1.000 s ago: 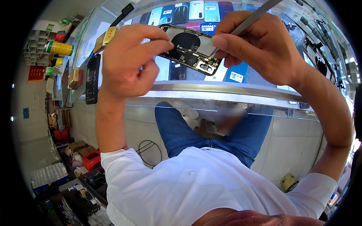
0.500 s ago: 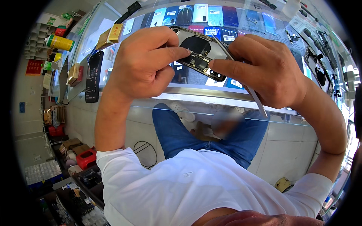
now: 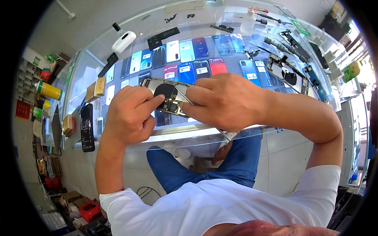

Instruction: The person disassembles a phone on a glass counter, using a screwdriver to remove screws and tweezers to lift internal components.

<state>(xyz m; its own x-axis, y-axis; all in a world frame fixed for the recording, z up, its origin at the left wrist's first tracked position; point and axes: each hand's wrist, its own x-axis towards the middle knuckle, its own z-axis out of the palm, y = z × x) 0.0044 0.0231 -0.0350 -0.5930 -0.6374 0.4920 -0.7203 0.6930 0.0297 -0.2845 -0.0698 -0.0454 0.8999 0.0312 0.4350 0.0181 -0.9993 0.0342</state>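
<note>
Over the near edge of the counter I hold an opened phone housing (image 3: 167, 89), with a round black patch and a small circuit board showing inside. My left hand (image 3: 130, 114) is closed on its left end, the index finger pressing near the board. My right hand (image 3: 230, 103) is closed around a pair of metal tweezers (image 3: 223, 134), whose handle end sticks out below the palm. The fingers of that hand also reach over the right side of the housing and hide part of it. The tweezers' tips are hard to make out.
Rows of phones (image 3: 172, 51) lie under the glass counter. A black phone (image 3: 87, 128) and small boxes (image 3: 94, 89) are at the left. Another opened phone (image 3: 289, 74), screwdrivers (image 3: 280, 46) and a clear bottle (image 3: 247, 23) sit at the right. A white device (image 3: 123, 42) lies farther back.
The view has shifted, showing more of the counter's far side. Hands and housing now appear lower and farther left. Both hands keep their hold, and the right hand still has the tweezers.
</note>
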